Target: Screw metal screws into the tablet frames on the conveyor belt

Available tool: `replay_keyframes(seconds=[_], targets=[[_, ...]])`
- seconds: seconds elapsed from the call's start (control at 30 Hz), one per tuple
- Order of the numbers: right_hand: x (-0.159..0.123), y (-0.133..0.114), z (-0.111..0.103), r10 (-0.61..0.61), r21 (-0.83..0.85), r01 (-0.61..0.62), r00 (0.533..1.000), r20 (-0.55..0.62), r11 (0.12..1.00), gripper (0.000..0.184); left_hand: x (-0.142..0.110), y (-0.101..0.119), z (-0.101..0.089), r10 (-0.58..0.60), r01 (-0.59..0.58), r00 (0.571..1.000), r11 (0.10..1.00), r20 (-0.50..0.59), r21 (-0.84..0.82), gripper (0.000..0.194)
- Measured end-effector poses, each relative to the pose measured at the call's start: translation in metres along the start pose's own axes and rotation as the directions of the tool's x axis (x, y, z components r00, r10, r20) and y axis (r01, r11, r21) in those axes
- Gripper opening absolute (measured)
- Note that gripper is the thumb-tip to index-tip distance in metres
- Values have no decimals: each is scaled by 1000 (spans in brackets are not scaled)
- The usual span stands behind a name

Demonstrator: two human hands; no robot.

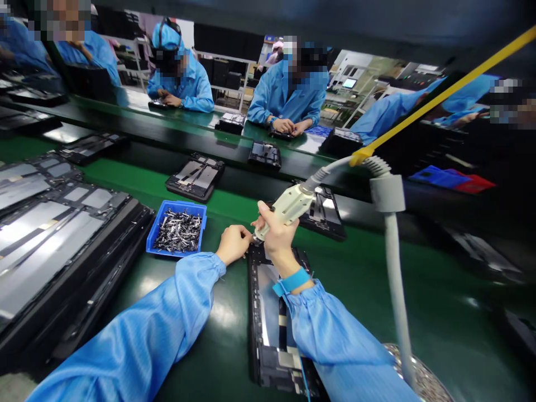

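Cream, hard-shelled and faceted, a powered screwdriver [291,205] is slanting across the centre of the frame, the right hand [278,235] wrapping firmly around it. The left hand [231,244] is bunching its fingers beside the tip; whether they are pinching anything, I cannot tell. A flat, black-rimmed device [267,304] with smooth grey panels is lying at lower centre, beneath the right wrist, its far corner just beside the left fingertips.
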State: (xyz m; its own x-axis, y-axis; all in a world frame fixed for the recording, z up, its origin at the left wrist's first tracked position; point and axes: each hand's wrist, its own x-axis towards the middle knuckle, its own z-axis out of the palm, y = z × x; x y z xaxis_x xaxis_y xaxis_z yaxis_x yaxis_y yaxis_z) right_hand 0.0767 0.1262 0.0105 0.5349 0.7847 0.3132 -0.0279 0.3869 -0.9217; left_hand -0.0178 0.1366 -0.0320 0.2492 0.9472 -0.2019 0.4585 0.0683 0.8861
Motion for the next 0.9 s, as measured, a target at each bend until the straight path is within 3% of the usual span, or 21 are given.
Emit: replay_keyframes(seconds=[0.13,0.23,0.33,0.4,0.43,0.47,0.5,0.53,0.57,0.6,0.63,0.73,0.83,0.9], targets=[[0,-12,2,-7,57,8,1000,-31,998,43,4,-1,0,39,-35,998,996,-43,86,16],[0,-47,-2,-77,233,94,994,-83,968,36,2,6,-5,85,-70,993,984,-86,165,16],[-6,-95,-24,-107,369,138,989,-103,919,30,-28,10,0,186,-145,971,957,-149,253,4],[-14,-122,-49,-127,364,141,990,-63,920,28,-67,-3,21,380,-324,919,882,-109,344,32],[-19,-132,-63,-153,342,161,987,-51,926,27,-89,-14,35,559,-509,829,754,3,415,46],[-24,-141,-78,-177,314,181,983,-41,932,26,-111,-29,51,708,-670,696,582,117,461,47],[-30,-147,-93,-197,284,199,980,-36,938,25,-131,-44,65,808,-778,552,408,208,478,38],[-35,-151,-108,-207,253,210,978,-41,944,25,-146,-58,76,842,-834,451,280,295,476,34],[-41,-154,-122,-201,224,208,978,-50,952,26,-155,-69,83,820,-839,444,237,362,490,43],[-47,-155,-136,-183,197,194,981,-70,961,27,-159,-76,85,766,-825,487,246,419,509,54],[-52,-155,-149,-157,173,173,982,-102,970,29,-155,-77,83,693,-790,563,289,450,541,64],[-66,-149,-183,-63,152,100,972,-227,983,33,-113,-54,59,481,-597,785,422,389,682,75],[-78,-136,-209,15,190,47,950,-311,981,35,-42,-14,25,334,-333,925,478,182,813,67],[-83,-126,-219,14,201,58,941,-337,978,33,6,8,3,201,-187,975,512,95,839,67]])
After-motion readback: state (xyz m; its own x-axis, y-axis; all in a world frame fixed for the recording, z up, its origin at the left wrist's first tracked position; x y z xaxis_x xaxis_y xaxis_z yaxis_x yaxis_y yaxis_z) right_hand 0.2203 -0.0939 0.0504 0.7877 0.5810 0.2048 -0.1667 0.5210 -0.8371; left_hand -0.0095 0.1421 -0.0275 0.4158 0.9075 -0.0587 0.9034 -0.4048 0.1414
